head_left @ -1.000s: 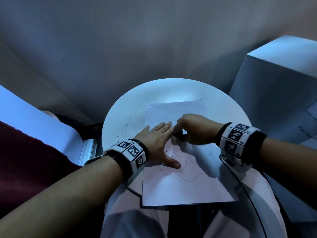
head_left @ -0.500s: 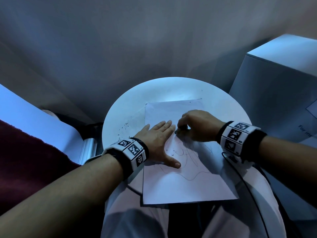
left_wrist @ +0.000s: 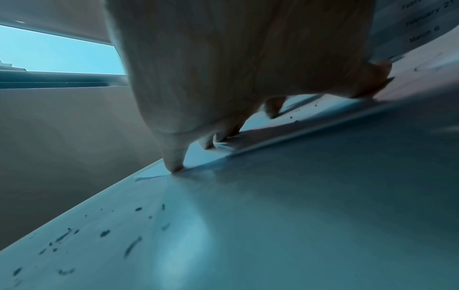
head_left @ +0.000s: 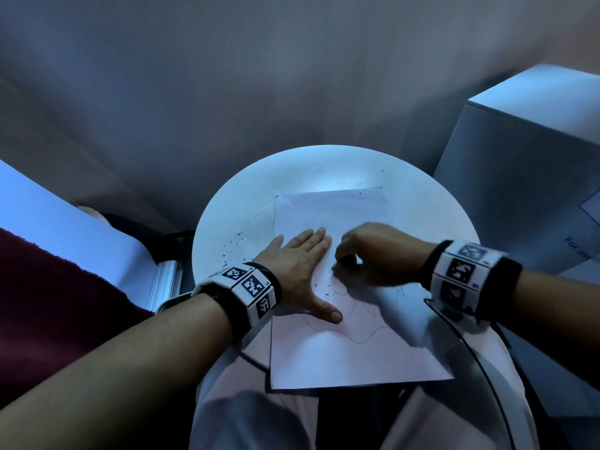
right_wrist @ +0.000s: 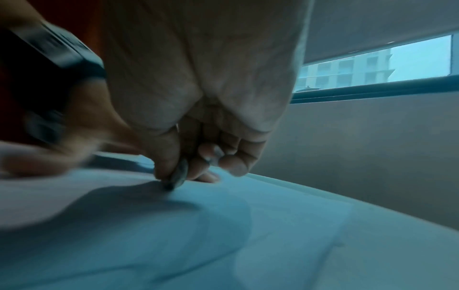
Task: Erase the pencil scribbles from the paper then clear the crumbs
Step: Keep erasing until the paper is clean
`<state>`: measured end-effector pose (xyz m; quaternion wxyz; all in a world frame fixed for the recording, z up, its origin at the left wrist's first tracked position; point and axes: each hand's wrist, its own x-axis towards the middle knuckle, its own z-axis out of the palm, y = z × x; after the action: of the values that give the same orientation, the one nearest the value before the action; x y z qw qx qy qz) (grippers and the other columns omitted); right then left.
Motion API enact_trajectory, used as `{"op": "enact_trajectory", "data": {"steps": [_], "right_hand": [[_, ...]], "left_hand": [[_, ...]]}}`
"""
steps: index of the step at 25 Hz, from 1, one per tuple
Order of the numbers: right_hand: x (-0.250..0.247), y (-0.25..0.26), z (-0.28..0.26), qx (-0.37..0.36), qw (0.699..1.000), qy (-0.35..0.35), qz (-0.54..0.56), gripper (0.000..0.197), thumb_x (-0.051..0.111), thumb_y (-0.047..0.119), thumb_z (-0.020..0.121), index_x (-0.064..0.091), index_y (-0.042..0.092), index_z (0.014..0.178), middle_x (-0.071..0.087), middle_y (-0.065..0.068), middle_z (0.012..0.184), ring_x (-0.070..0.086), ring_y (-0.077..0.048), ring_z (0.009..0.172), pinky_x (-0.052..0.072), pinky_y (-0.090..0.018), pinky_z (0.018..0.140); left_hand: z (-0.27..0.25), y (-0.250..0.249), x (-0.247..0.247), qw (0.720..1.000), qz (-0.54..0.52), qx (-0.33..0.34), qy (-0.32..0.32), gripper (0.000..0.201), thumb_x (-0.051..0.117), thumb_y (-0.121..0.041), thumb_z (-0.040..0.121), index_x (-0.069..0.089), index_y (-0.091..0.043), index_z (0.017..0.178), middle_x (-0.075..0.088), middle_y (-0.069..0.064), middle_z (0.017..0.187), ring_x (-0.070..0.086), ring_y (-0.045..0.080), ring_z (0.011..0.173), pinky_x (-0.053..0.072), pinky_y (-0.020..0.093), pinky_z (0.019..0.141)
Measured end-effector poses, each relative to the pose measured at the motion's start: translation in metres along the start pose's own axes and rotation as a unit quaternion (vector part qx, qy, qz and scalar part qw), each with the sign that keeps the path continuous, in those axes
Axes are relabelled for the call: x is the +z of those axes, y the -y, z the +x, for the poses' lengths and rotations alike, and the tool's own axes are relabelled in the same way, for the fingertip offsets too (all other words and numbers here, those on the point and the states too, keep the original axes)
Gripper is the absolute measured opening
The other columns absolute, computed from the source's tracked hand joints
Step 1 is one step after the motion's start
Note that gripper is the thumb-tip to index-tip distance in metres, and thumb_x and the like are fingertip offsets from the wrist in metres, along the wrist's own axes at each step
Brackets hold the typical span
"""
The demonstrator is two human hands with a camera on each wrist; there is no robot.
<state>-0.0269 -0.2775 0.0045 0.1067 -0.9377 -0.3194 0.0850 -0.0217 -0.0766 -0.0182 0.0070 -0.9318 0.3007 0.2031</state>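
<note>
A white sheet of paper [head_left: 350, 355] lies on the round white table [head_left: 422, 209], its near edge hanging over the table's front. Thin pencil scribbles [head_left: 363, 337] cross its middle. My left hand [head_left: 302, 271] lies flat on the sheet's left part, fingers straight, pressing it down [left_wrist: 174, 164]. My right hand [head_left: 373, 254] is just to its right, blurred, pinching a small dark eraser [right_wrist: 178, 176] between thumb and fingers with its tip on the paper. Dark eraser crumbs [head_left: 237, 241] dot the table left of the sheet, and a few crumbs [head_left: 328, 289] lie near the thumb.
A large white box [head_left: 532, 177] stands against the table's right side. A dark red cloth [head_left: 48, 303] and a pale surface sit to the left. A black cable [head_left: 480, 362] runs from my right wrist down across my lap. Crumbs [left_wrist: 104, 233] show close to the table's left edge.
My right hand has been rubbing back and forth with the eraser, moving up the sheet and back down again. The left hand has stayed flat on the paper.
</note>
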Motion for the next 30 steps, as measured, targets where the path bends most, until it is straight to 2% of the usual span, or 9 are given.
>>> {"op": "enact_trajectory", "data": {"steps": [3, 7, 9, 12, 16, 18, 22, 26, 30], "right_hand": [[0.001, 0.010, -0.016, -0.025, 0.997, 0.060, 0.034, 0.033, 0.056, 0.044, 0.089, 0.065, 0.016, 0.073, 0.064, -0.002, 0.071, 0.056, -0.024, 0.067, 0.050, -0.037, 0.063], [-0.012, -0.017, 0.008, 0.062, 0.998, -0.021, 0.000, 0.027, 0.057, 0.042, 0.089, 0.070, 0.018, 0.082, 0.069, -0.001, 0.080, 0.062, -0.026, 0.077, 0.053, -0.037, 0.071], [-0.005, -0.006, -0.004, 0.030, 0.999, -0.011, -0.005, 0.027, 0.057, 0.037, 0.089, 0.066, 0.016, 0.075, 0.066, -0.003, 0.077, 0.059, -0.027, 0.073, 0.051, -0.038, 0.067], [-0.001, 0.011, -0.024, -0.009, 0.998, 0.061, 0.031, 0.028, 0.058, 0.039, 0.089, 0.064, 0.018, 0.072, 0.065, -0.002, 0.074, 0.057, -0.025, 0.068, 0.048, -0.035, 0.064], [-0.019, -0.016, 0.007, 0.071, 0.997, 0.004, -0.024, 0.028, 0.055, 0.041, 0.090, 0.071, 0.018, 0.085, 0.069, -0.003, 0.082, 0.061, -0.027, 0.077, 0.054, -0.038, 0.072], [-0.013, -0.009, 0.000, 0.049, 0.998, 0.011, -0.030, 0.027, 0.054, 0.037, 0.090, 0.068, 0.016, 0.080, 0.068, -0.005, 0.081, 0.060, -0.028, 0.076, 0.053, -0.039, 0.071], [-0.004, 0.015, -0.024, 0.005, 0.995, 0.096, -0.022, 0.032, 0.050, 0.044, 0.087, 0.064, 0.017, 0.076, 0.066, -0.005, 0.077, 0.059, -0.028, 0.071, 0.051, -0.038, 0.066], [-0.020, -0.013, 0.004, 0.076, 0.997, 0.014, -0.021, 0.029, 0.056, 0.041, 0.088, 0.067, 0.016, 0.078, 0.068, -0.003, 0.078, 0.060, -0.027, 0.074, 0.055, -0.039, 0.071], [-0.007, 0.005, -0.018, 0.036, 0.996, 0.078, -0.008, 0.025, 0.057, 0.034, 0.087, 0.058, 0.018, 0.069, 0.066, -0.005, 0.074, 0.058, -0.029, 0.070, 0.053, -0.041, 0.067]], "left_hand": [[0.001, 0.001, 0.000, 1.000, 0.001, 0.000, 0.003, 0.140, 0.058, -0.093, 0.060, -0.013, -0.025, 0.159, -0.021, -0.010, 0.166, -0.017, 0.007, 0.151, -0.004, 0.046, 0.124], [0.000, 0.000, 0.001, 1.000, -0.001, -0.001, -0.002, 0.140, 0.056, -0.094, 0.059, -0.013, -0.025, 0.159, -0.020, -0.011, 0.166, -0.017, 0.007, 0.151, -0.004, 0.046, 0.124], [0.000, 0.000, 0.001, 1.000, 0.002, -0.002, 0.000, 0.140, 0.056, -0.094, 0.059, -0.014, -0.025, 0.159, -0.020, -0.010, 0.166, -0.017, 0.007, 0.151, -0.004, 0.046, 0.124], [0.000, 0.001, 0.000, 1.000, 0.002, -0.002, 0.004, 0.140, 0.056, -0.094, 0.060, -0.014, -0.025, 0.159, -0.021, -0.010, 0.166, -0.018, 0.007, 0.151, -0.004, 0.046, 0.124], [0.001, 0.000, 0.000, 1.000, 0.003, -0.004, 0.004, 0.141, 0.056, -0.094, 0.059, -0.014, -0.024, 0.159, -0.020, -0.010, 0.166, -0.017, 0.008, 0.152, -0.003, 0.047, 0.124], [0.001, -0.001, 0.000, 1.000, 0.004, -0.005, 0.008, 0.141, 0.056, -0.094, 0.059, -0.015, -0.025, 0.159, -0.021, -0.010, 0.166, -0.017, 0.008, 0.152, -0.003, 0.047, 0.124], [0.001, -0.001, -0.001, 1.000, 0.005, -0.003, 0.009, 0.140, 0.057, -0.093, 0.061, -0.015, -0.024, 0.159, -0.022, -0.010, 0.165, -0.017, 0.007, 0.152, -0.003, 0.047, 0.124], [0.001, 0.000, 0.000, 1.000, 0.005, -0.003, 0.005, 0.141, 0.055, -0.095, 0.058, -0.015, -0.025, 0.159, -0.021, -0.010, 0.166, -0.017, 0.008, 0.152, -0.002, 0.047, 0.124], [0.001, -0.001, 0.000, 1.000, 0.004, -0.006, 0.005, 0.141, 0.057, -0.094, 0.059, -0.014, -0.024, 0.159, -0.021, -0.009, 0.166, -0.016, 0.009, 0.152, -0.001, 0.049, 0.124]]}}
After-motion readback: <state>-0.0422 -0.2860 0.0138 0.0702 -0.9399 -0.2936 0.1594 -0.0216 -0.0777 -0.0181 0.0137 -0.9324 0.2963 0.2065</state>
